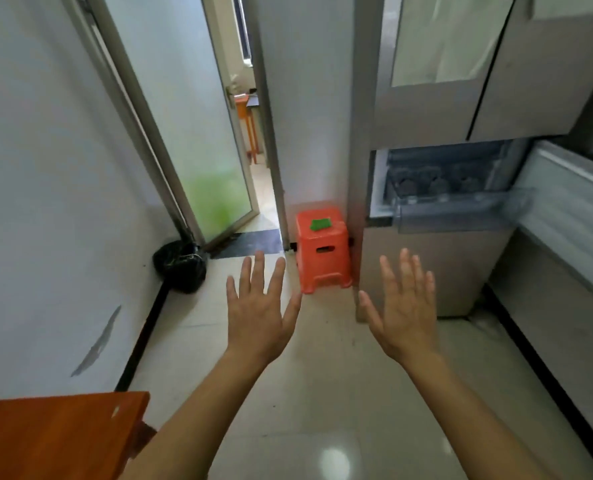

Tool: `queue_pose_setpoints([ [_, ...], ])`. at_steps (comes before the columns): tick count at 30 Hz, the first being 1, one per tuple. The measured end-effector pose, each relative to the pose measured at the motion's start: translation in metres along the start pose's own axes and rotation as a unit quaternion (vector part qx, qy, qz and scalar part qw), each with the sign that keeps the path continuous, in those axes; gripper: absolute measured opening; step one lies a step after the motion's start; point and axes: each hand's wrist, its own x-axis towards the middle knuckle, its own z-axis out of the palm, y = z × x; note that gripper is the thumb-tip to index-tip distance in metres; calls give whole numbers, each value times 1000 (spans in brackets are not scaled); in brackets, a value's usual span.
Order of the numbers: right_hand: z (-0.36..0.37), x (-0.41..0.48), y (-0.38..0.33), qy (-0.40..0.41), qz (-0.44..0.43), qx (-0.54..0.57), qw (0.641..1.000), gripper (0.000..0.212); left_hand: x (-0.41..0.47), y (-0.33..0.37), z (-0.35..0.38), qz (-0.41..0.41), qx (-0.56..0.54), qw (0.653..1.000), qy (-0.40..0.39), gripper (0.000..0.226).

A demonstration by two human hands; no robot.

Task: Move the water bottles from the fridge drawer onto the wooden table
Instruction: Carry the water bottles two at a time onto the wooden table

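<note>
The fridge (pixel 426 265) stands at the right with a lower door swung open. Behind that door a clear drawer (pixel 461 209) holds several water bottles (pixel 438 183), seen from above as dark round caps. A corner of the wooden table (pixel 56 438) shows at the bottom left. My left hand (pixel 258 313) and my right hand (pixel 405 313) are stretched out in front of me over the floor, palms down with fingers spread, holding nothing. Both hands are well short of the drawer.
An orange plastic stool (pixel 322 251) with a green item on top stands beside the fridge's left side. A black bag (pixel 180 266) lies against the left wall. A frosted glass door (pixel 191 133) is ajar ahead. The open fridge door (pixel 572 209) juts out at right.
</note>
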Motion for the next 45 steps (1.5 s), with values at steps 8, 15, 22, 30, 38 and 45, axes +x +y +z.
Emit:
queue_pose_setpoints([
  [8, 15, 55, 134, 17, 88, -44, 995, 76, 114, 111, 91, 94, -41, 995, -23, 69],
  [15, 24, 171, 228, -6, 131, -94, 987, 79, 260, 196, 168, 139, -52, 989, -27, 67],
  [22, 28, 253, 307, -9, 187, -103, 977, 78, 370, 266, 206, 195, -46, 976, -89, 71],
  [30, 56, 334, 419, -38, 200, -61, 977, 78, 465, 343, 270, 192, -25, 971, -140, 72],
  [38, 84, 432, 527, -178, 147, -31, 973, 75, 527, 427, 327, 129, 5, 973, -193, 70],
  [45, 121, 497, 587, -319, 99, 5, 942, 63, 562, 481, 372, 59, -27, 953, -297, 68],
])
